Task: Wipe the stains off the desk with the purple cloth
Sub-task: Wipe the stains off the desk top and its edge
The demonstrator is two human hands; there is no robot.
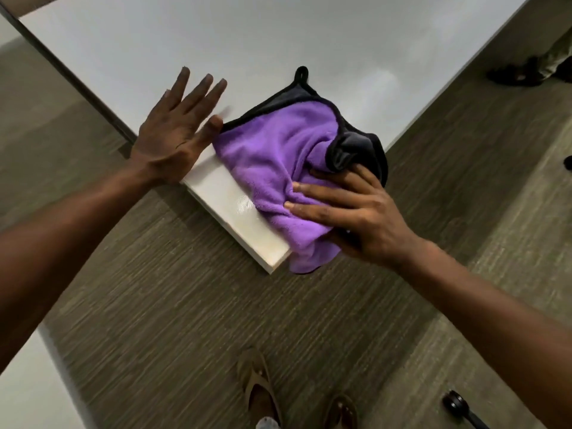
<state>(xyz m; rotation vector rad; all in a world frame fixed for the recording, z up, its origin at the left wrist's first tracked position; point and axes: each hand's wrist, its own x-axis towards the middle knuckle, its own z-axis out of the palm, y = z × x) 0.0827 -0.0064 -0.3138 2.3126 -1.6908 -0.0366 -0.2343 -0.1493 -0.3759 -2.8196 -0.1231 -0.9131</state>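
From the head camera I look down on the near corner of a white desk [216, 41], its top smooth and faintly glossy, its edge a thick pale slab that comes to a point toward me. A wet, shiny smear [244, 205] sits on the top just left of the purple cloth [272, 156]. That cloth is plush, fleecy microfibre, purple on the upper face and dark grey underneath, bound in black piping with a small black hanging loop [301, 74] at its far corner. It lies bunched and creased over the desk corner, its near end drooping past the desk's right edge.

My right hand [349, 209] lies on the cloth's right side, fingers stretched long and fairly straight to the left, pressing into the pile; the thumb side meets a rolled-up grey fold. Whether anything is pinched under the palm I cannot tell. My left hand [176, 125] is flat on the desk top at its left edge, palm down, fingers spread and straight, holding nothing, the thumb tip just beside the cloth's black hem.

The floor [154, 305] is grey-brown carpet with a fine streaked weave. My sandalled feet [260, 388] show at the bottom, a black caster [453, 404] at the near right, and another person's foot [517, 74] at the far right.
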